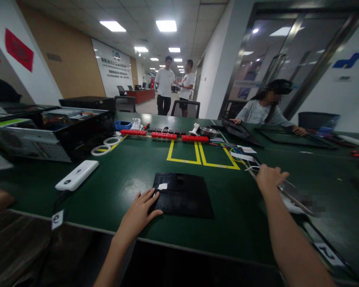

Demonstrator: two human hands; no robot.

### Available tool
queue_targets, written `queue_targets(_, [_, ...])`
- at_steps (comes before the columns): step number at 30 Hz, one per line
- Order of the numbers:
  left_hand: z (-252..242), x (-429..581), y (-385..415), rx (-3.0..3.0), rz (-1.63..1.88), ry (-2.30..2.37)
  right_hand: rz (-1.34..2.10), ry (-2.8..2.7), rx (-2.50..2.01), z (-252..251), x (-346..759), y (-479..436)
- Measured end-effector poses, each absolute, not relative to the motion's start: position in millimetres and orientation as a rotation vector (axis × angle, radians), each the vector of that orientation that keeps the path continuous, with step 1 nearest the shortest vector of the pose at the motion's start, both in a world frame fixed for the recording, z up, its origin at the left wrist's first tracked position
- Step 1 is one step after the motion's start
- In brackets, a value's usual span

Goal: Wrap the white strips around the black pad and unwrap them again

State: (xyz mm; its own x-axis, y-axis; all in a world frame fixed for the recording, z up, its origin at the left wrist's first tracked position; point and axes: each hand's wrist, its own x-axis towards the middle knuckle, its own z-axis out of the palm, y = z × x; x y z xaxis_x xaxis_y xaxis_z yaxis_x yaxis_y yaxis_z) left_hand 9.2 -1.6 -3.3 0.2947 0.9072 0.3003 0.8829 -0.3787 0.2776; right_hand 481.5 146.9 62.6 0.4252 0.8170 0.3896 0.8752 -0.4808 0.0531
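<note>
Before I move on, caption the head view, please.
Left hand at the left edge of a black panel on a green table, right hand off to the right.

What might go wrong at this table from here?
The black panel, touched by the left hand, might get scratched if slid along the table. The white box could be pulled down if someone snags its cable, which runs over the table's front edge.
</note>
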Motion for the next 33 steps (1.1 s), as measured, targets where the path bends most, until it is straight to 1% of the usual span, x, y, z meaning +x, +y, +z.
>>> queue_targets(8, [-1,9,-2,2.467,0.641,1.709,-0.739,-1.414,-2.261,79,474,138])
queue_targets(11, [-1,9,-3,2.462,0.651,1.713,-0.744,-1.396,-2.036,90,460,134])
queue_targets(14, [-2,9,-2,2.449,0.663,1.714,-0.602,-1.458,-1.652,98,433,131])
queue_targets(17, [-3,9,-2,2.444,0.683,1.707,-0.343,-1.617,-1.275,100,392,121])
queue_targets(20, [-1,10,-1,2.434,0.701,1.706,-0.097,-1.867,-1.029,95,345,102])
queue_targets(23, [1,11,0,2.420,0.683,1.707,0.008,-2.167,-0.801,81,305,82])
queue_targets(26, [3,12,1,2.393,0.664,1.724,-0.057,-2.438,-0.629,63,280,69])
queue_targets(29, [3,9,3,2.354,0.690,1.690,-0.251,-2.669,-0.578,50,269,62])
queue_targets(33, [4,2,2,2.260,0.834,1.580,-0.533,-2.867,-0.569,49,262,51])
